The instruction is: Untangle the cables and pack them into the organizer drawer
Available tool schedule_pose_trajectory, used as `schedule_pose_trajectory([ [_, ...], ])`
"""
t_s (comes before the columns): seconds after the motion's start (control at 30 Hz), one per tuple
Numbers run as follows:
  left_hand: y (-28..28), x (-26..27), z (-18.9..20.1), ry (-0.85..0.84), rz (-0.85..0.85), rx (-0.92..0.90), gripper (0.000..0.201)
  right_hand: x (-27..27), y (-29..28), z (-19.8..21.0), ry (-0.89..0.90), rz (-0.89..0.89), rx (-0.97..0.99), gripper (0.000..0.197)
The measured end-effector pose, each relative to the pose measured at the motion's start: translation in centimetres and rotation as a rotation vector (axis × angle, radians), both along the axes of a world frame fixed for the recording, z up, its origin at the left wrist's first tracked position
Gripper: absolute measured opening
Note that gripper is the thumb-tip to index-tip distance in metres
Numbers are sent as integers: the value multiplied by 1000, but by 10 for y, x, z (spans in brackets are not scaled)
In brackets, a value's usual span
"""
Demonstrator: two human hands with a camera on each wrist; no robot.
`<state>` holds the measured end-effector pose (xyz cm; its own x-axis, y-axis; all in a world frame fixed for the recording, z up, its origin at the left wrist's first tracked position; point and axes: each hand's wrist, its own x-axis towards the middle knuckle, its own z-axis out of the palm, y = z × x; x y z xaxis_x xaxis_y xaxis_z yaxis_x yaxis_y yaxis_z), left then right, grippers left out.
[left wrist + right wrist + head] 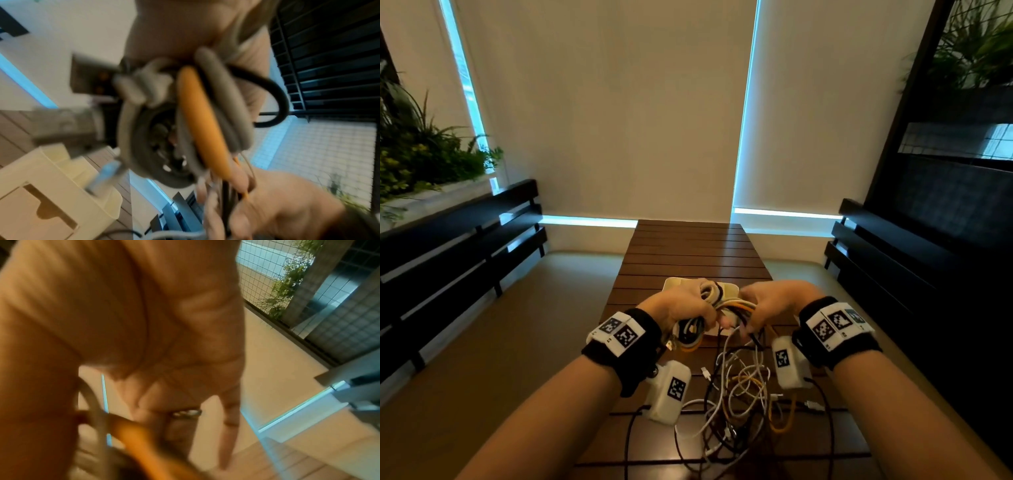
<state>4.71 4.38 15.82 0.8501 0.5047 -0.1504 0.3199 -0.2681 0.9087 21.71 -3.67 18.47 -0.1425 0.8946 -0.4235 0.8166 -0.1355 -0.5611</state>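
Observation:
My left hand (681, 308) grips a coiled bundle of white, black and orange cables (709, 292), held above the table. The left wrist view shows that coil (195, 113) close up and blurred under my palm (174, 32). My right hand (767, 308) is just to the right and pinches loose strands (738, 306) that run out of the bundle. In the right wrist view an orange cable (139, 443) and a white one (92, 400) pass under its curled fingers (230, 410). A loose tangle of cables (743, 401) lies on the table below. The cream organizer drawer (674, 284) (51, 194) sits behind my hands.
The slatted wooden table (688, 246) is narrow and runs away from me. Dark benches stand at the left (465, 246) and right (893, 260). Plants (421, 157) fill the far left. White plug ends (705, 372) stick out of the tangle.

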Motion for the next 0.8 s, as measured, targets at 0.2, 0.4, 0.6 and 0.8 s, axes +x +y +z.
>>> schedule_pose_trajectory([
  [0.2, 8, -2, -9, -195, 112, -36, 55, 14, -24, -41, 617, -251, 341, 6],
  [0.4, -6, 11, -25, -485, 289, -239, 52, -42, -17, -37, 860, -656, 638, 21],
  [0.6, -17, 18, -41, -591, 482, -216, 38, -70, -2, -47, 470, -746, 815, 16],
  [0.8, -22, 8, -41, -670, 435, -332, 10, -76, -1, -50, 545, -777, 748, 39],
])
